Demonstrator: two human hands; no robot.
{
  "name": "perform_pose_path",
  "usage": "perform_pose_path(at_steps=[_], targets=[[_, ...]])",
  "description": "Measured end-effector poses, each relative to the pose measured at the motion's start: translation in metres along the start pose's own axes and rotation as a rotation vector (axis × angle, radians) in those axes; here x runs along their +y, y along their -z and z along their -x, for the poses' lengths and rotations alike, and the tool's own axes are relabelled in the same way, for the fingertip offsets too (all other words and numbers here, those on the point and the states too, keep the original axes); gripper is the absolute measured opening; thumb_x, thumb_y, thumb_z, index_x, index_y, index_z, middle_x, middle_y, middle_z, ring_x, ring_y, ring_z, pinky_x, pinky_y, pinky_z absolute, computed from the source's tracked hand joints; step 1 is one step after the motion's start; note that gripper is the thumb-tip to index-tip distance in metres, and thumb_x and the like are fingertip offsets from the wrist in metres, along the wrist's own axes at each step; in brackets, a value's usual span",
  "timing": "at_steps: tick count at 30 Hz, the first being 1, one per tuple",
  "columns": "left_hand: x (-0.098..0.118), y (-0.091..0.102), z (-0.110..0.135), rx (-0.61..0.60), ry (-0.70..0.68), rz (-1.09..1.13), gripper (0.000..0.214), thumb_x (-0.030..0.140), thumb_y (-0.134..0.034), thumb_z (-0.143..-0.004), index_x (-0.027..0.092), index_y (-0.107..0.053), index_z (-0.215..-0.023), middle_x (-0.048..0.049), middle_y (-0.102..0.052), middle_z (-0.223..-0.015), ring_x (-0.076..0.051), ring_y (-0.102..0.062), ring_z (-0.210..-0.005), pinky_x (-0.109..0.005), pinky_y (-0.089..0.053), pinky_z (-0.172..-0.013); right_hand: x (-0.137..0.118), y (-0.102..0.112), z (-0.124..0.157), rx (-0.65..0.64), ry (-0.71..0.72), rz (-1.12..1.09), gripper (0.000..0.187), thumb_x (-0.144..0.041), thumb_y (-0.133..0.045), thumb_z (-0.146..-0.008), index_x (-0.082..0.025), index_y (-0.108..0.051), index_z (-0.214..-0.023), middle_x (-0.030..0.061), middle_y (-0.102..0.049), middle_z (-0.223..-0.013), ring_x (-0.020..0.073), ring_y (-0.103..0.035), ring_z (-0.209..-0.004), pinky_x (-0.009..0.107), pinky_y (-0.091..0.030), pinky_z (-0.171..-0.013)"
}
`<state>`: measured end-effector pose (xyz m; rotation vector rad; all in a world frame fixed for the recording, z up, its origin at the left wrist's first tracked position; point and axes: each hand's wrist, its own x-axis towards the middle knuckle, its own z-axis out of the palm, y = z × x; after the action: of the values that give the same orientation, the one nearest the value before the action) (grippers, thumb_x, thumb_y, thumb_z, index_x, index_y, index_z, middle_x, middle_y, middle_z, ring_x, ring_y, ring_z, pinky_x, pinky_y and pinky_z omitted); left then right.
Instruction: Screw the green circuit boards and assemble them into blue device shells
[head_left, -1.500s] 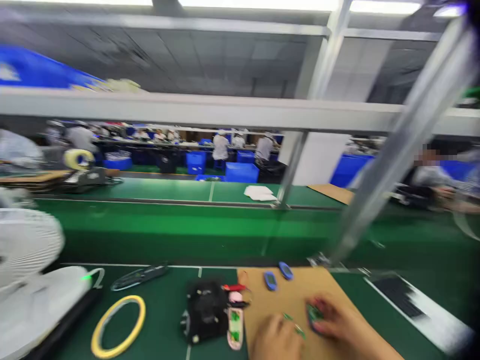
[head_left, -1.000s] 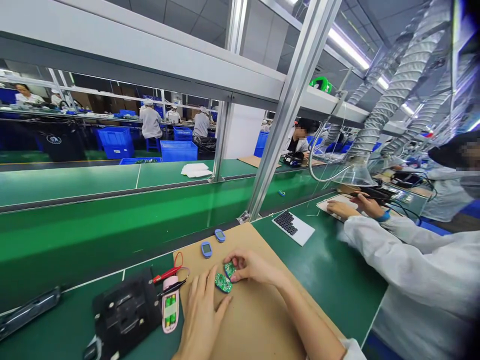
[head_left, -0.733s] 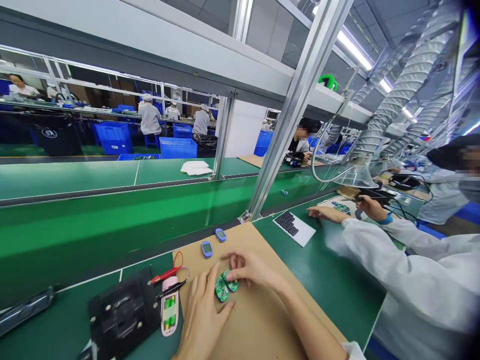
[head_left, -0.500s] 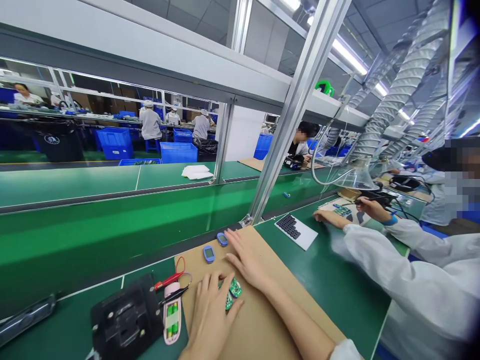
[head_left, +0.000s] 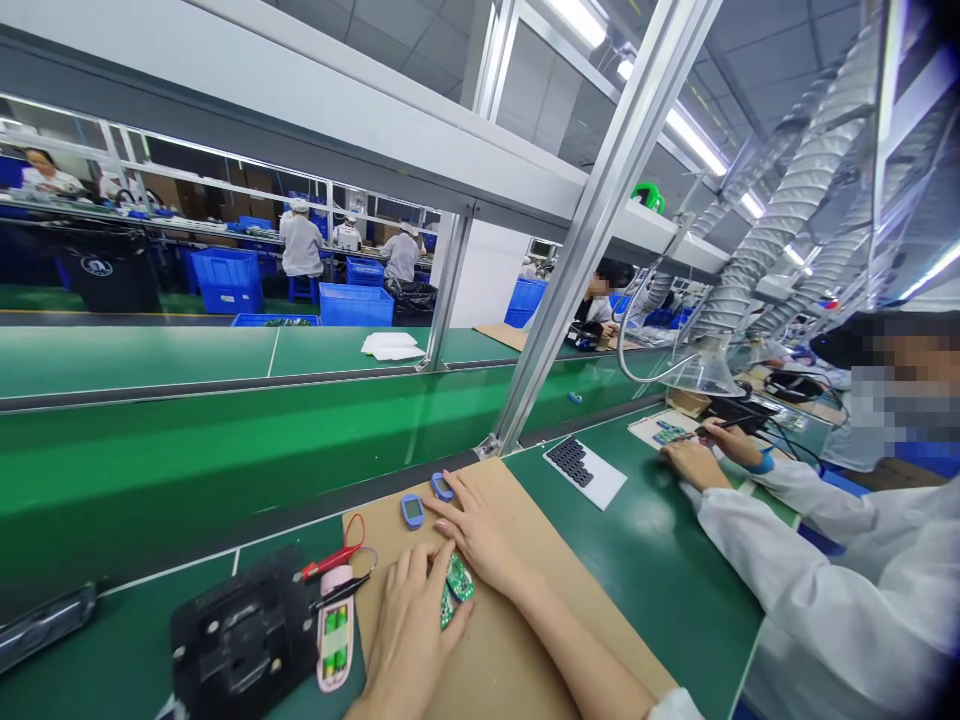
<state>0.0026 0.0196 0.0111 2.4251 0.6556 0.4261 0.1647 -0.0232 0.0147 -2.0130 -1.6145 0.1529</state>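
Note:
Under my left hand (head_left: 411, 605) lie small green circuit boards (head_left: 459, 578), gripped between its thumb and fingers and partly covered by them. My right hand (head_left: 480, 535) is open, its fingers stretched out just beyond the boards. Its fingertips reach a small blue device with a grey screen (head_left: 441, 487), seemingly touching it. A second blue screen device (head_left: 412, 511) lies just left of those fingers. Both hands rest over a brown cardboard sheet (head_left: 517, 620).
At left sit a black fixture (head_left: 244, 630), red (head_left: 330, 563) and black clips, and a pink battery case (head_left: 335, 640) with green cells. A white sheet with black parts (head_left: 585, 473) lies right. Beyond it, a co-worker's hands (head_left: 694, 465) work. A metal post (head_left: 559, 290) rises ahead.
My right hand has shifted slightly left and its thumb has come closer to the boards. My left hand keeps its grip on them. The co-worker's hands have moved closer together.

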Motion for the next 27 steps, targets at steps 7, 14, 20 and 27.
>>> perform_pose_path(at_steps=[7,14,20,27], targets=[[-0.002,0.002,-0.001,0.005,0.001,0.005,0.041,0.026,-0.062,-0.078,0.019,-0.059,-0.119,-0.0107,-0.057,-0.111,-0.029,-0.052,-0.104,-0.044,-0.043,-0.09,0.002,0.01,0.0,0.179,-0.239,-0.286,0.013,-0.032,-0.054,-0.089,-0.02,-0.058,-0.09,0.0081,-0.06,-0.104,0.0247,-0.052,-0.104,0.042,-0.041,-0.095],[-0.005,0.002,-0.002,-0.003,0.001,0.024,0.042,0.027,-0.055,-0.081,0.02,-0.057,-0.122,-0.0106,-0.055,-0.113,-0.03,-0.051,-0.105,-0.045,-0.043,-0.091,0.005,0.041,0.019,-0.196,-0.298,-0.481,0.038,-0.04,-0.064,-0.08,-0.016,-0.056,-0.108,-0.0024,-0.054,-0.067,0.0144,-0.052,-0.063,0.024,-0.041,-0.059],[-0.002,0.003,-0.002,-0.004,0.004,0.04,0.041,0.026,-0.057,-0.081,0.019,-0.057,-0.121,-0.0106,-0.056,-0.112,-0.03,-0.049,-0.105,-0.045,-0.042,-0.091,-0.002,0.044,0.023,-0.311,-0.354,-0.486,0.029,-0.042,-0.067,-0.078,-0.016,-0.064,-0.091,-0.0022,-0.053,-0.062,0.0119,-0.047,-0.057,0.021,-0.031,-0.051],[-0.008,0.0,-0.002,-0.015,0.024,0.082,0.045,0.026,-0.063,-0.075,0.022,-0.059,-0.119,-0.0087,-0.056,-0.108,-0.029,-0.051,-0.103,-0.044,-0.044,-0.089,-0.005,0.031,0.021,-0.13,-0.379,-0.391,0.037,-0.042,-0.068,-0.081,-0.021,-0.058,-0.11,-0.0016,-0.054,-0.071,0.0159,-0.053,-0.068,0.023,-0.04,-0.058]])
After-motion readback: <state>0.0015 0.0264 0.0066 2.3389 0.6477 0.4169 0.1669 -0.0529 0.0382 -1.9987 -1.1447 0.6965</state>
